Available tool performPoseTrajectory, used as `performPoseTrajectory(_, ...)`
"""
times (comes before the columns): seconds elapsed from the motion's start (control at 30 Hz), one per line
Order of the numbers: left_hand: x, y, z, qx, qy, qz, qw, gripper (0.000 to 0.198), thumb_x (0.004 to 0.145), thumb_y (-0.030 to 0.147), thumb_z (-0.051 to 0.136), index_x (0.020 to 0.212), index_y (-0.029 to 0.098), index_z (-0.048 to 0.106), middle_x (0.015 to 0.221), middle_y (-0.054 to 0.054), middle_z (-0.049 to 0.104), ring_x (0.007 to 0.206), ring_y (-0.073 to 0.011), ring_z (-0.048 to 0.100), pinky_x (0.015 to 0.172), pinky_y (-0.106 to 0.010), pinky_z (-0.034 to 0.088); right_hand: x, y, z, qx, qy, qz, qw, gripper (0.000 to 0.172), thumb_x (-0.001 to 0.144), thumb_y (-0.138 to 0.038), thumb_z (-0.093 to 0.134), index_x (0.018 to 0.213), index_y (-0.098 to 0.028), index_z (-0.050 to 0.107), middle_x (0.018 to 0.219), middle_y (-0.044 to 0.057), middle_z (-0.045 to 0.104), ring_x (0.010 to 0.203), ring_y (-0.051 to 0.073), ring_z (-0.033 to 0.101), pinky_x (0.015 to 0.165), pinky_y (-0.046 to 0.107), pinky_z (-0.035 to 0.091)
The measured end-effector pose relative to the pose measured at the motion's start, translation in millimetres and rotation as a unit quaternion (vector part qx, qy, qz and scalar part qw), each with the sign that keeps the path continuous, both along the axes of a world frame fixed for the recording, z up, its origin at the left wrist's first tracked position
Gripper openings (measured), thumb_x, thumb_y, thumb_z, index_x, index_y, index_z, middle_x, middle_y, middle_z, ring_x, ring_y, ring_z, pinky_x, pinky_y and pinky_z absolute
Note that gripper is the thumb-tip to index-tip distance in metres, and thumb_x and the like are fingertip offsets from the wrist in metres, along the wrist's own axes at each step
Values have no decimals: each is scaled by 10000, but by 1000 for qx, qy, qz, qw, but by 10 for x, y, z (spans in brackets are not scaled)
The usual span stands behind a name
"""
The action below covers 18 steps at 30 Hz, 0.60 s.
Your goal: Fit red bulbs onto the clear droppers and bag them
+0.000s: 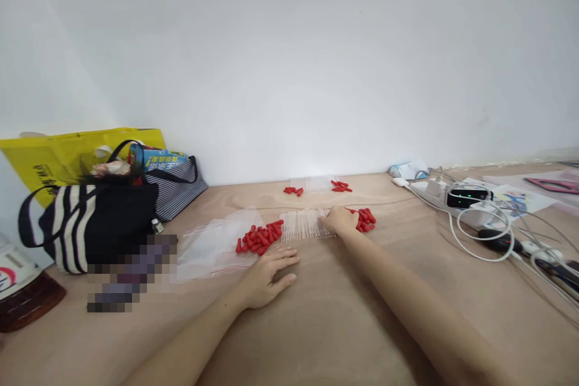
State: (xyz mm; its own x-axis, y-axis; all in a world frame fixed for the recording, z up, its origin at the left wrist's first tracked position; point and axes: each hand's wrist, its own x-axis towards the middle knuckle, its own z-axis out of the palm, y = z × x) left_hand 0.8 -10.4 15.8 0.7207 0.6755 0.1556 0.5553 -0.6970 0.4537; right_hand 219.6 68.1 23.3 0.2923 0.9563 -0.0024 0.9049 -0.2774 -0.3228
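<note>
My left hand (270, 277) rests on the table with its fingers spread, just in front of a pile of small red bulb-shaped pieces (259, 240). Nothing is in it. My right hand (339, 221) is at the right end of a row of thin clear sticks or tubes (301, 225), its fingers bent down and drawn together. What its fingertips hold, if anything, is hidden. Right beside it lies a second heap of red pieces (367, 221), partly covered by the hand. Clear plastic bags (203, 250) lie flat left of the first pile.
Farther back are more clear sticks (319, 185) between two small red groups. To the left stand a black-and-white striped bag (104, 223), a yellow bag (27, 157) and a bottle of dark liquid (31, 298). Tangled white cables (486, 229) and chargers lie at right.
</note>
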Motion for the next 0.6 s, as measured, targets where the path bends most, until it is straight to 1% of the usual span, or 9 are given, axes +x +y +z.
performPoseTrajectory(0.1,2,-4,2,-1,2,5,1000,360,839,331,470,1176,220,531,1274,-72,480,1200,-229,397,996,-425,317,10,4,26,-12,3,-1,1000,311,698,-355,520,890,-141,639,945,148,652,916,267,581,790,387,330)
performPoseTrajectory(0.3,-17,17,-15,6,-10,-11,1000,363,844,337,463,1185,229,523,1256,-66,498,1198,-225,395,1006,-420,305,-11,-10,73,-21,8,1,1000,259,688,-259,508,874,-141,644,894,131,669,865,255,601,782,383,340)
performPoseTrajectory(0.43,-18,3,-28,17,-6,-8,1000,354,841,330,463,1170,220,536,1252,-71,496,1184,-229,400,993,-413,319,-25,-68,135,3,4,16,1000,251,718,-286,488,850,-140,643,907,146,661,884,275,591,769,388,344)
performPoseTrajectory(0.5,-9,-19,-31,45,-22,6,999,324,828,312,476,1126,224,567,1210,-73,522,1136,-233,434,965,-409,344,-8,-151,169,24,2,37,999,252,747,-313,463,812,-147,640,894,142,659,884,273,587,753,369,349)
performPoseTrajectory(0.57,0,-32,-22,92,-50,38,994,276,812,293,487,1052,224,606,1096,-75,575,1027,-227,492,905,-393,386,39,-277,180,49,0,67,997,239,773,-317,443,785,-166,628,874,113,659,873,245,584,752,336,345)
performPoseTrajectory(0.6,3,-27,-9,119,-65,61,989,249,806,288,489,1006,221,622,1018,-74,595,962,-220,512,870,-380,404,73,-350,172,67,0,92,993,225,785,-307,437,783,-173,618,861,95,658,861,226,581,753,320,341)
